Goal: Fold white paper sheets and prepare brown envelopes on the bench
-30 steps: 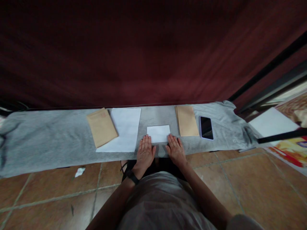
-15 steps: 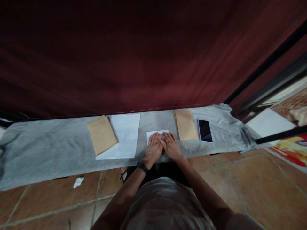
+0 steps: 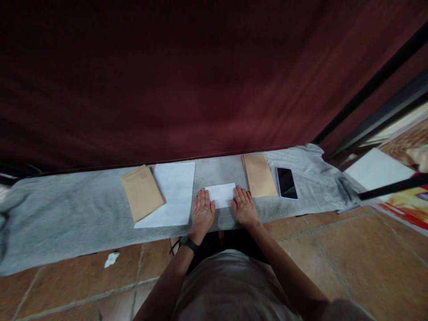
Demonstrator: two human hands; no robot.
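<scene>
A small white folded paper (image 3: 221, 195) lies flat on the grey cloth before me. My left hand (image 3: 203, 213) rests palm down at its left edge, fingers stretched out. At the paper's right edge my right hand (image 3: 244, 207) also lies flat, its fingertips close to a brown envelope stack (image 3: 261, 175). Neither hand grips anything. To the left, larger white sheets (image 3: 179, 191) lie partly under another brown envelope stack (image 3: 142, 191).
A phone (image 3: 286, 183) lies right of the envelopes on the cloth-covered bench (image 3: 73, 209). Behind it hangs a dark red curtain (image 3: 200, 98). A white scrap (image 3: 111, 259) is on the tiled floor (image 3: 76, 285). Black bars (image 3: 371, 89) and a printed box stand at the right.
My hands have slid apart from the middle of the folded paper to its two side edges, uncovering it. The other things stay in place.
</scene>
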